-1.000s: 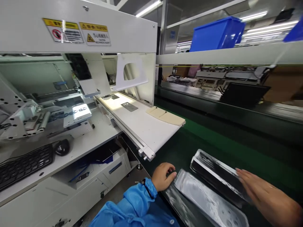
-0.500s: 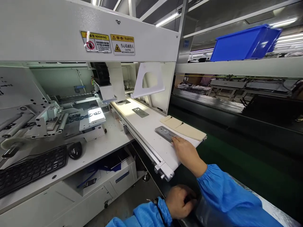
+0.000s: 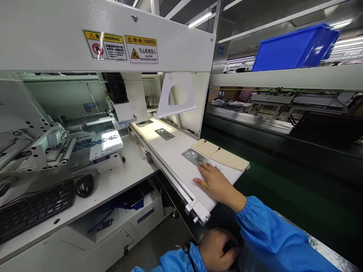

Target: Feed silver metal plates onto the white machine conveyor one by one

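A grey phone back cover [image 3: 190, 154] with round camera holes lies flat on the white conveyor belt [image 3: 176, 158]. My right hand [image 3: 217, 183] is over its near end, open, fingers outstretched and thumb apart; the fingertips touch or nearly touch the cover. Further up the belt lies a second phone back cover [image 3: 165, 133], next to the brightly lit stretch. Below the belt's end my left hand [image 3: 217, 249] is curled closed near a dark surface; what it holds, if anything, is hidden. A cream-coloured guide strip [image 3: 222, 154] runs along the belt's right edge.
The white machine housing [image 3: 70, 49] spans above the belt. To the left are rollers, a black mouse [image 3: 84, 185] and a keyboard [image 3: 36, 206]. A dark green line [image 3: 272, 177] runs along the right, with a blue bin [image 3: 289, 49] on the shelf above.
My right hand has gone from gripping the near cover's end to lying open over it; the cover now rests flat on the belt. My left hand stays curled low down.
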`<state>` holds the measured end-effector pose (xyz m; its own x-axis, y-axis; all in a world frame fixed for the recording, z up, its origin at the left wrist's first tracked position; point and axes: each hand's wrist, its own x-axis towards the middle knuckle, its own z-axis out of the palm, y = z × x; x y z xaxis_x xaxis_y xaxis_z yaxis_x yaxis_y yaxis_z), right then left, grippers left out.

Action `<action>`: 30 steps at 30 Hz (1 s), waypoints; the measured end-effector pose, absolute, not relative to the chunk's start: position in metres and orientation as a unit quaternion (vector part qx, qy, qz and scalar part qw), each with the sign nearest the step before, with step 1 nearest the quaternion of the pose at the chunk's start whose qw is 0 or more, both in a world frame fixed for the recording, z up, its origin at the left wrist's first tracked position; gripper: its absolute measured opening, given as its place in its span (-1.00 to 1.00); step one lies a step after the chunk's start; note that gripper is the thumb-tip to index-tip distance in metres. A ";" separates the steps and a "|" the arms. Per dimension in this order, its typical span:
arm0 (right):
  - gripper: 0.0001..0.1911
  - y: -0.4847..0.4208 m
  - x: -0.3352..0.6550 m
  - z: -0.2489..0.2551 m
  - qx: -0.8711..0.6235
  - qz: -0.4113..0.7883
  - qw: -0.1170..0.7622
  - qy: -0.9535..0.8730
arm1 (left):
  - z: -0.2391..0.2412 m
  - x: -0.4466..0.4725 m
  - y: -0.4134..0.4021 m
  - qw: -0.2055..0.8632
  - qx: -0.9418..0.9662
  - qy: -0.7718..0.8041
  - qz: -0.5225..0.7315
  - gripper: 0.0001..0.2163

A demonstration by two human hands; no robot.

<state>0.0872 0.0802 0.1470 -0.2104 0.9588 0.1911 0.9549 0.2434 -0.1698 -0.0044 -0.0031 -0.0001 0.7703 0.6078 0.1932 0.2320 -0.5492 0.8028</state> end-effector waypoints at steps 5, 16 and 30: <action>-0.26 0.083 0.084 0.151 -0.624 0.017 0.111 -0.773 | -0.003 -0.003 -0.003 0.416 0.842 0.244 0.241 -0.78; -0.27 0.083 0.084 0.149 -0.635 0.016 0.125 -0.762 | -0.004 -0.003 -0.003 0.425 0.832 0.236 0.268 -0.79; -0.55 0.006 0.128 0.150 -0.647 -0.023 0.243 -0.722 | -0.005 -0.004 -0.002 0.393 0.845 0.258 0.254 -0.82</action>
